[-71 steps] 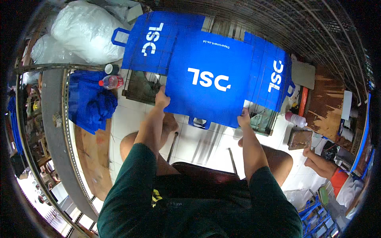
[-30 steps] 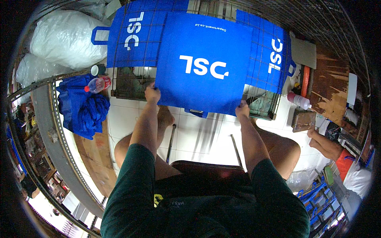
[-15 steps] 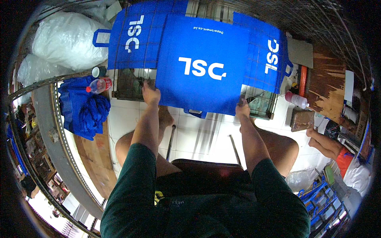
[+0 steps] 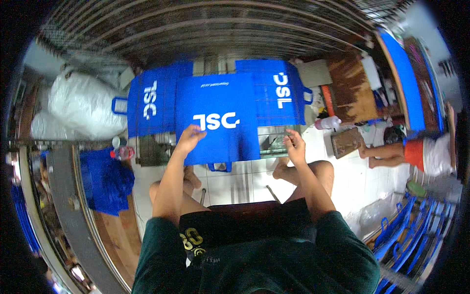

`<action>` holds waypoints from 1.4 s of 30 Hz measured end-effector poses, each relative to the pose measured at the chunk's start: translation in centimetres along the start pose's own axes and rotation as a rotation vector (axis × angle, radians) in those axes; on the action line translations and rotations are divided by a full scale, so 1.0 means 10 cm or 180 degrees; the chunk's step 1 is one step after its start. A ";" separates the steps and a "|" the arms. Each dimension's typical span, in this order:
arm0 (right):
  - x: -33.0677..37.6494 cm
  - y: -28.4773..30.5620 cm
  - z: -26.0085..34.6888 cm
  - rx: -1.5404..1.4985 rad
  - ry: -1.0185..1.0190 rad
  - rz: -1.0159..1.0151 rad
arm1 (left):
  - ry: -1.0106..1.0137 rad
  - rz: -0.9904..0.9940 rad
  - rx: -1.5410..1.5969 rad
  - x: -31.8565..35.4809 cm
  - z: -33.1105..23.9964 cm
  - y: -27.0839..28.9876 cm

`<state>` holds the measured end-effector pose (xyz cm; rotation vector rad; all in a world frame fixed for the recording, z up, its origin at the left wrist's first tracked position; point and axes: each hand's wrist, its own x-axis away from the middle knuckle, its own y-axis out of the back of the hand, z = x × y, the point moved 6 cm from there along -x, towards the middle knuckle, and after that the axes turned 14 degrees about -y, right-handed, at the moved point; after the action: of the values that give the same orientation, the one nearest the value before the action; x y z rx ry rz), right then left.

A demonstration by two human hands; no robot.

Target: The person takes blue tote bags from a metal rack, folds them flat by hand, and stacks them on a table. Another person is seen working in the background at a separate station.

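A flat blue fabric bag (image 4: 218, 144) with white lettering lies in front of me, its handle hanging at the near edge. It overlaps a left blue bag (image 4: 164, 120) and a right blue bag (image 4: 269, 110) on a wire rack over a glass-topped frame. Above the middle bag's left side is my left hand (image 4: 190, 140), open, fingers loosely bent; whether it touches the fabric I cannot tell. My right hand (image 4: 295, 146) is beside the bag's right edge, apart from it, open with fingers spread and nothing between them.
Clear plastic sacks (image 4: 83, 108) bulge at the far left. A pile of blue fabric (image 4: 105, 179) and a red-capped bottle (image 4: 122, 153) sit at left. On the right are another bottle (image 4: 329, 122), a brown block (image 4: 346, 142), another person's legs (image 4: 387, 153) and racked blue bags (image 4: 406, 230).
Both hands have let go of the middle bag's near corners. My right hand has moved off to its right; my left hand is now over its left side. The view has shifted.
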<state>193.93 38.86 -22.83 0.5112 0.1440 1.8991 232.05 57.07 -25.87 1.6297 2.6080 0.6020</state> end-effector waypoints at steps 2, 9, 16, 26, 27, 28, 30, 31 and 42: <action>0.24 0.30 0.11 -0.0128 0.0107 -0.0053 | -0.0645 0.0248 0.0015 0.30 -0.34 -0.08; 1.06 1.28 0.25 -0.0495 0.0024 -0.0507 | 0.0163 0.0456 0.1976 2.08 -1.15 -0.62; 1.16 2.11 0.51 -0.1306 -0.0056 -0.1051 | 0.0784 -0.0160 0.1462 2.27 -0.64 -0.78; 1.08 3.59 0.92 -0.2153 0.0461 -0.1565 | 0.1017 -0.0030 0.0941 2.19 -0.55 -0.92; 1.10 3.81 1.09 -0.2148 0.0512 -0.1719 | 0.0976 -0.0034 0.1008 2.16 -0.57 -0.96; 1.03 4.12 1.13 -0.2154 0.0535 -0.1753 | 0.0941 -0.0024 0.1060 2.14 -0.59 -0.99; 0.91 4.59 1.31 -0.2704 0.0682 -0.1659 | 0.0944 -0.0031 0.1104 2.17 -0.58 -1.01; 0.76 4.91 1.26 -0.2980 0.0653 -0.1511 | 0.0908 -0.0038 0.1143 2.17 -0.60 -1.03; 0.27 6.19 1.47 -0.4932 0.1016 -0.1177 | 0.0814 -0.0250 0.1356 2.16 -0.57 -0.98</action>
<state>145.94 15.60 11.94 -0.8124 -0.9066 1.2118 212.45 70.26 -19.63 1.6249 3.1461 0.2769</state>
